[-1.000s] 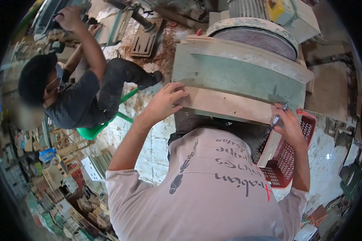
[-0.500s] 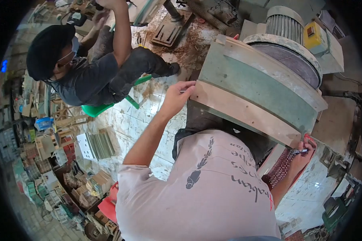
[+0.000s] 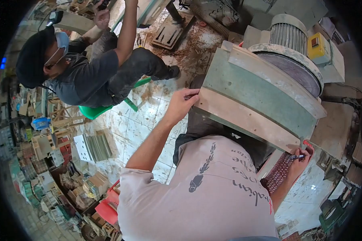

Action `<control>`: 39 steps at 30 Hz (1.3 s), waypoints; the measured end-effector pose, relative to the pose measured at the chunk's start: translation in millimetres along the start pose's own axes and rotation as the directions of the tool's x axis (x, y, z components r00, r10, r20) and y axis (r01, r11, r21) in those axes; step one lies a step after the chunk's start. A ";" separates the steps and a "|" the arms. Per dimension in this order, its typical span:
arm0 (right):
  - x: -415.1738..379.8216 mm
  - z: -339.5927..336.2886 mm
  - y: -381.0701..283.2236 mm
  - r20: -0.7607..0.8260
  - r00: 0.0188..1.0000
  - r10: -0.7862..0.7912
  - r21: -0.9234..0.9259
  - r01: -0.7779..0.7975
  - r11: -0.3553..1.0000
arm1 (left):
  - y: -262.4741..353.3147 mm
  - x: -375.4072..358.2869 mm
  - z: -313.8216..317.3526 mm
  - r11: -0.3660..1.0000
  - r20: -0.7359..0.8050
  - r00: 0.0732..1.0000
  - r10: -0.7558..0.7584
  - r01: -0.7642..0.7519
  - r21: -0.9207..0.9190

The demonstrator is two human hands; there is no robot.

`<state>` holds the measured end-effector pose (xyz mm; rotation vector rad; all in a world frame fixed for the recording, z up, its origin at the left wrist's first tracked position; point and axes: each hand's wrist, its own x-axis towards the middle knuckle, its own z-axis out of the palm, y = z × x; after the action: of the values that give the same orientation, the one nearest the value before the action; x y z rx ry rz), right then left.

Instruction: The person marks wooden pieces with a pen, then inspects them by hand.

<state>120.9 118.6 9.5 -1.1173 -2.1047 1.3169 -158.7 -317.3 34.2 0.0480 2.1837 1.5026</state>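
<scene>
A pale curved wooden strip point(image 3: 247, 117) with small holes lies along the near edge of the green tabletop point(image 3: 257, 88) of a disc sander. My left hand point(image 3: 182, 105) pinches the strip's left end, thumb and fingers at its corner. At the other end my right hand point(image 3: 297, 165) holds a marker pen point(image 3: 296, 156) between its fingers, with fingertips close to the strip's right tip. Whether those fingertips touch the wood is hard to make out.
Behind the tabletop stands the sanding disc point(image 3: 295, 70) with its motor point(image 3: 288, 30) and yellow switch box point(image 3: 318, 45). A co-worker point(image 3: 84, 76) sits on a green stool point(image 3: 94, 111) at left. Stacked panels point(image 3: 94, 147) stand on the tiled floor; wood scraps crowd the left.
The view has shifted slightly, and the tabletop sits a little lower in it. Both my hands stay at the strip's ends. The co-worker's head has moved left and turned.
</scene>
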 end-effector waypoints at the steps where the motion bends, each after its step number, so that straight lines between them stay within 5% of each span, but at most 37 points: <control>1: -0.1 -0.2 0.9 -0.007 1.000 0.010 -0.011 -0.010 1.000 | 2.7 -1.0 0.2 1.000 -0.003 1.000 0.003 -0.002 0.015; 15: -2.2 -0.1 -6.5 0.005 0.999 -0.034 -0.081 0.035 0.996 | 0.3 -0.4 0.8 0.997 0.039 0.997 0.065 -0.064 -0.037; 18: -3.8 0.4 -0.6 -0.012 0.998 0.054 0.041 -0.054 0.998 | 4.3 -2.6 1.1 0.998 -0.032 0.998 0.044 -0.043 0.036; 24: -8.7 7.4 -19.3 -0.011 0.996 -0.086 -0.052 0.086 0.995 | 10.2 -6.9 -0.6 0.985 -0.050 0.999 0.013 -0.004 0.173; 27: -12.8 11.8 -28.7 -0.060 0.997 -0.038 -0.069 0.034 0.997 | 1.5 -6.1 -3.2 0.951 -0.087 0.996 0.021 0.007 0.309; 28: -13.0 11.0 -16.8 -0.045 0.998 0.037 0.119 -0.032 0.992 | 6.8 -6.9 -3.3 0.936 -0.071 0.997 0.038 -0.011 0.351; 32: -14.3 16.5 -13.2 -0.093 0.995 0.044 0.182 -0.027 0.983 | 16.5 -5.8 3.5 0.899 -0.086 0.980 0.182 -0.130 0.419; 35: -15.5 20.2 -8.4 -0.099 0.992 0.077 0.273 -0.048 0.961 | 54.5 -8.9 21.7 0.689 -0.012 0.949 0.316 -0.220 0.690; 39: -17.1 20.9 -13.9 -0.084 0.994 0.067 0.321 -0.036 0.946 | 85.5 0.5 77.9 0.604 0.215 0.856 0.470 -0.489 0.629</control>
<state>110.8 90.2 13.1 -1.0758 -1.7266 1.5317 -147.9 -215.6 88.3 0.9706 2.7088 0.8188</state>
